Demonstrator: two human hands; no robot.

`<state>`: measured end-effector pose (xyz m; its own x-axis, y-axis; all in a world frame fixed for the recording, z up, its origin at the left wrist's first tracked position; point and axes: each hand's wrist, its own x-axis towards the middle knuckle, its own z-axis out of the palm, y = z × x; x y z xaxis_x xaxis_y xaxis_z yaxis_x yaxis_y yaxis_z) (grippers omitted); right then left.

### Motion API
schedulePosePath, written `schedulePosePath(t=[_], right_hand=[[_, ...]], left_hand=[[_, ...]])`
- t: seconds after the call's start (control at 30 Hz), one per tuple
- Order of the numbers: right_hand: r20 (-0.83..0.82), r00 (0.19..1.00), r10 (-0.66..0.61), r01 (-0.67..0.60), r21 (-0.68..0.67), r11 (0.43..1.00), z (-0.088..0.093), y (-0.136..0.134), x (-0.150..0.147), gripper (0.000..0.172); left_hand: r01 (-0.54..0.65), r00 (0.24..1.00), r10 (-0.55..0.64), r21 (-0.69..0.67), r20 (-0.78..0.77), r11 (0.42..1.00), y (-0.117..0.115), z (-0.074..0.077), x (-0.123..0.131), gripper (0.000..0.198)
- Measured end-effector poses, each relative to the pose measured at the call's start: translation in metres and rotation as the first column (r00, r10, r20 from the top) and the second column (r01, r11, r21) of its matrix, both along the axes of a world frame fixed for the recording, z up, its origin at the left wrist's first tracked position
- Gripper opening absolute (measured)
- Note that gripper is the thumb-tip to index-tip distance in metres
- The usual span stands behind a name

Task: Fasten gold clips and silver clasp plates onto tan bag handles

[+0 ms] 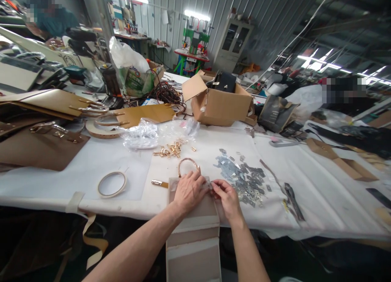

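Apparently, with the handle (188, 160) placed but plates (246, 179) left loose, the panel (195, 250) was pressed by the spread left hand (190, 190), something unclear pinched by the right hand (225, 195).

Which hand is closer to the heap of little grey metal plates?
Right. The right hand is just left of the heap of metal plates; the left hand is farther left, on the beige panel.

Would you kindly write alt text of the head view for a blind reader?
The left hand rests on a beige panel overhanging a white table; the right hand is at the panel's edge, near scattered metal plates. Gold fittings lie beyond.
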<state>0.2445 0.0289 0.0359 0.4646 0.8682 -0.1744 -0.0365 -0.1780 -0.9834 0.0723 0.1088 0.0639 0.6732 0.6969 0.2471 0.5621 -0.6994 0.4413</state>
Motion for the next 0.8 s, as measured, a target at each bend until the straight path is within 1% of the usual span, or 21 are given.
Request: schedulePosePath(t=[0.07, 0.13, 0.2, 0.3, 0.43, 0.6, 0.8], right_hand=[[-0.027, 0.999, 0.035, -0.036, -0.016, 0.999, 0.005, 0.004, 0.000, 0.040], [-0.029, 0.997, 0.066, -0.067, -0.039, 0.997, 0.008, 0.008, 0.000, 0.041], [-0.011, 0.997, 0.080, -0.081, -0.066, 0.995, 0.009, 0.010, -0.001, 0.041], [0.012, 0.996, 0.087, -0.086, -0.082, 0.993, 0.005, 0.012, -0.003, 0.040], [0.067, 0.993, 0.098, -0.093, -0.074, 0.993, -0.002, 0.014, -0.003, 0.038], [0.194, 0.978, 0.078, -0.063, -0.083, 0.995, -0.006, 0.015, -0.005, 0.042], [0.269, 0.963, -0.002, 0.017, -0.051, 0.999, -0.010, 0.016, -0.014, 0.048]], left_hand=[[0.003, 1.000, -0.003, -0.008, 0.023, 1.000, 0.000, -0.003, -0.002, 0.035], [0.006, 0.999, -0.005, -0.017, 0.052, 1.000, 0.001, -0.007, -0.003, 0.040], [0.013, 0.997, -0.011, -0.021, 0.079, 1.000, 0.002, -0.011, -0.003, 0.041], [0.021, 0.995, -0.019, -0.017, 0.100, 1.000, 0.002, -0.015, -0.001, 0.039], [0.024, 0.994, -0.022, -0.014, 0.106, 1.000, 0.002, -0.014, -0.001, 0.034], [0.023, 0.995, -0.021, -0.026, 0.099, 0.999, 0.003, -0.013, -0.001, 0.033], [0.018, 0.994, -0.014, -0.031, 0.108, 0.999, 0.003, -0.014, 0.000, 0.031]])
